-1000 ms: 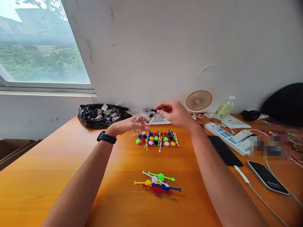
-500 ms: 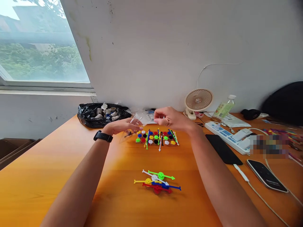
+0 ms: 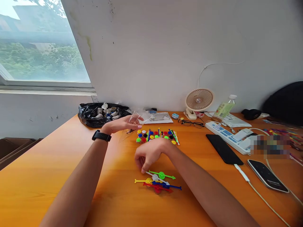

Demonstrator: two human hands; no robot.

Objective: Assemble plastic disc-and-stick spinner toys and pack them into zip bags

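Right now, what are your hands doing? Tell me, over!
Left hand holds clear bag up. Right hand open, fingertips at the white arrow in the near pile. Nothing blocking it.

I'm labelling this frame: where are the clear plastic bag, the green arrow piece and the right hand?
clear plastic bag [image 3: 134, 119]: head view, its crinkled top.
green arrow piece [image 3: 162, 175]: head view, its round hub.
right hand [image 3: 150, 154]: head view, back of hand.

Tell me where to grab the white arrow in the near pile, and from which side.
Pinch the white arrow by its free left tip, coming from above-left, where the right hand hovers. It lies flat, and its right end is crossed by the blue arrow.
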